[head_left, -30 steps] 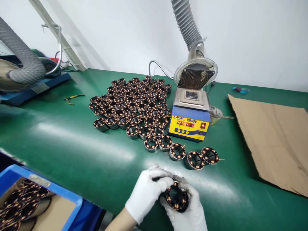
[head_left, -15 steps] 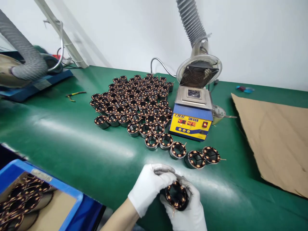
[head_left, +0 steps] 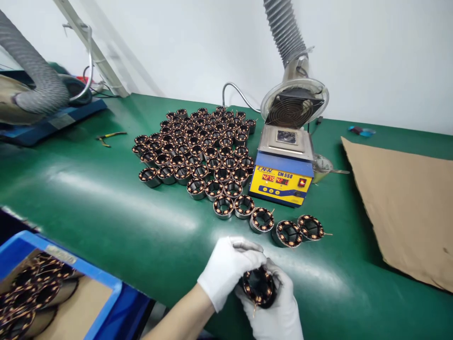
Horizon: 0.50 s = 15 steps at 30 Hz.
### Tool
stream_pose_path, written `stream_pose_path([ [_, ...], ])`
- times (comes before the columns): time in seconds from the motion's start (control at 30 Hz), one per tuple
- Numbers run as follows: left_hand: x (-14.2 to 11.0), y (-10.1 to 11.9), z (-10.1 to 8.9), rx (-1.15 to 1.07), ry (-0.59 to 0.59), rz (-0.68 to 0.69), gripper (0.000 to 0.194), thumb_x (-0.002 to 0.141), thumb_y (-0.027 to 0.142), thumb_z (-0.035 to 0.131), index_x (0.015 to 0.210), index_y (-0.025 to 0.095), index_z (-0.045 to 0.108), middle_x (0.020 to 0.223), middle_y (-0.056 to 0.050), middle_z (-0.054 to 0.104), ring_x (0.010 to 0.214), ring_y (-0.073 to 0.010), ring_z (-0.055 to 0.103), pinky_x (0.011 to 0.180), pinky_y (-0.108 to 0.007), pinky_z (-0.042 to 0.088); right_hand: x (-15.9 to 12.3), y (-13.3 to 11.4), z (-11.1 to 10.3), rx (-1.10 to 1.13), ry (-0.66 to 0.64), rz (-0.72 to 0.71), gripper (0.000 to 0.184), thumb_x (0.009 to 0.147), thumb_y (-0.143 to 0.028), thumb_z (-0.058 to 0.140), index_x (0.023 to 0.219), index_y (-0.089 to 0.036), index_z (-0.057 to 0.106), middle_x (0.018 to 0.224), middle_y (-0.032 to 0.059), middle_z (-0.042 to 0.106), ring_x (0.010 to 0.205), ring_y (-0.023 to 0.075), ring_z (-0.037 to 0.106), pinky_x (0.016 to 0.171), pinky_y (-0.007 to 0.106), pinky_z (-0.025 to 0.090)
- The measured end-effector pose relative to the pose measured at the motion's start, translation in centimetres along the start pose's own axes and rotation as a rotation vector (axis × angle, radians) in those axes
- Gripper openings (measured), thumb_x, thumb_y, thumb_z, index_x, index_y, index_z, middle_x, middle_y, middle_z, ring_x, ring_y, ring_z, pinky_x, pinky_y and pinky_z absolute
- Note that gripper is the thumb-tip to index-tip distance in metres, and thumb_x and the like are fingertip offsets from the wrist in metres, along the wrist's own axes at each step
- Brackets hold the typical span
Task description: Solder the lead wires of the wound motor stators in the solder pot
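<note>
Both my hands wear white gloves and meet above the front of the green bench. My right hand is wrapped round a motor stator, a dark ring with copper windings, its open end tilted up towards me. One copper wire end sticks out at its near side. My left hand is closed at the stator's far rim, fingers and thumb pressed together; what lies between the fingertips is hidden. Just beyond my hands stand a few finished-looking stators, the closest one upright on the bench.
Many upright stators crowd the bench left of a yellow and blue solder pot under an extraction hood. Cardboard lies at right. A blue bin with more stators is at lower left; cutters lie behind.
My left hand has shifted slightly right and up along the stator's far rim, its fingertips closer to my right hand. My right hand and the stator have stayed almost in place.
</note>
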<state>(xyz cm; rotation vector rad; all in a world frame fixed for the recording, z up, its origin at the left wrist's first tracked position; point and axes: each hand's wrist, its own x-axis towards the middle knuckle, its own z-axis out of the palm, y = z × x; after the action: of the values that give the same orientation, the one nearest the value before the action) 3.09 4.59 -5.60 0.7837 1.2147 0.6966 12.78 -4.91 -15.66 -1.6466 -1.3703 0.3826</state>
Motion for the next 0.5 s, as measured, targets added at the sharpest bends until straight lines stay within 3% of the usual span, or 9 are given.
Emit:
stream_pose_path([
  [0.07,0.4,-0.1,-0.4,-0.167,0.049,0.023,0.015,0.049,0.023,0.072,0.059,0.014,0.066,0.057,-0.002,0.061,0.057,-0.0169,0.056,0.057,-0.025,0.044,0.0,0.1,0.0,0.011,-0.015,-0.029,0.058,0.069,-0.047,0.071,0.115,-0.019,0.049,0.104,0.0171,0.069,0.089,0.0316,0.069,0.070,0.040,0.059],
  [0.17,0.3,-0.1,-2.0,-0.321,0.137,0.124,0.030,0.053,0.031,0.078,0.077,0.015,0.068,0.072,-0.004,0.068,0.075,-0.0192,0.061,0.073,-0.026,0.047,0.2,0.1,-0.1,0.015,-0.011,-0.092,0.056,0.071,-0.041,0.072,0.117,-0.020,0.048,0.106,0.0156,0.069,0.095,0.0316,0.067,0.075,0.041,0.058],
  [0.27,-0.6,0.0,-3.3,-0.079,0.011,0.110,0.032,0.061,0.032,0.076,0.086,0.015,0.070,0.087,-0.008,0.070,0.087,-0.0236,0.061,0.078,-0.029,0.046,0.4,0.0,-0.3,0.018,-0.022,-0.155,0.055,0.072,-0.038,0.071,0.118,-0.021,0.046,0.108,0.0149,0.068,0.097,0.0321,0.066,0.075,0.043,0.058],
  [0.37,-1.1,0.3,-3.3,0.159,-0.164,0.104,0.013,0.070,0.027,0.063,0.070,0.015,0.069,0.075,-0.003,0.067,0.073,-0.0208,0.058,0.069,-0.028,0.045,0.3,-0.4,-0.3,0.016,-0.025,-0.102,0.052,0.073,-0.040,0.069,0.116,-0.022,0.047,0.108,0.0146,0.067,0.096,0.0323,0.066,0.074,0.044,0.058],
  [0.5,-0.3,1.0,-2.9,0.260,-0.214,0.064,0.015,0.063,0.026,0.059,0.064,0.016,0.070,0.060,0.000,0.063,0.058,-0.0176,0.052,0.058,-0.027,0.040,0.1,-0.9,0.2,0.038,0.038,0.044,0.055,0.068,-0.047,0.070,0.112,-0.021,0.049,0.106,0.0154,0.067,0.098,0.0343,0.065,0.080,0.049,0.054],
])
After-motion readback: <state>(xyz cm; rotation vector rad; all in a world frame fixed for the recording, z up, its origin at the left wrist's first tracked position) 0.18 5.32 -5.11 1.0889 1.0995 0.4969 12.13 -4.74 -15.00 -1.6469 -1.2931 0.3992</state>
